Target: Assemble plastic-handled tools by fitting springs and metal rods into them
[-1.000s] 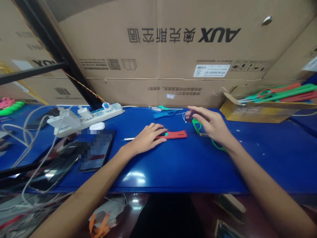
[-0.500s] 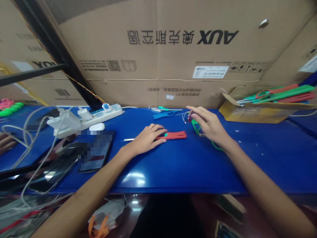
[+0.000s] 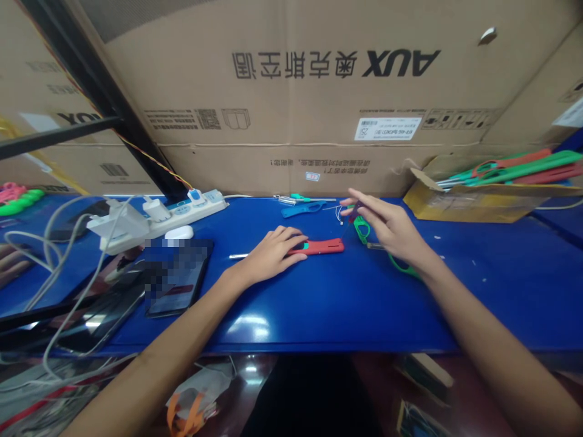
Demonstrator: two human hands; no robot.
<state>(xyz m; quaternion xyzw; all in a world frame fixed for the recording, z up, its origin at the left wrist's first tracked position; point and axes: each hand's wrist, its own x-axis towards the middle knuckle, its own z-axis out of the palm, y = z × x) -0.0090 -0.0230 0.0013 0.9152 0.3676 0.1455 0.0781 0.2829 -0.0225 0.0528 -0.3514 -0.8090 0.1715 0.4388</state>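
Observation:
On the blue tabletop lies a red long-neck lighter (image 3: 325, 247) with a green trigger, its metal tube pointing left. My left hand (image 3: 276, 252) is closed over its middle and holds it down. My right hand (image 3: 387, 224) pinches a small screwdriver (image 3: 353, 217) with a dark red handle. Its thin shaft slants down to the lighter's right end; whether the tip touches is too fine to tell. Under and beside my right hand lies a green lighter (image 3: 362, 230), partly hidden by the hand. A blue lighter (image 3: 303, 209) lies farther back.
A cardboard box (image 3: 473, 203) of several red and green lighters stands at the back right. A power strip (image 3: 182, 212) with chargers and a phone (image 3: 180, 288) are at left. A large carton (image 3: 291, 97) walls the back. Another person's hand (image 3: 11, 264) shows at far left.
My right hand has shifted slightly right, tilting the screwdriver a little more. My left hand and the red lighter have stayed in place.

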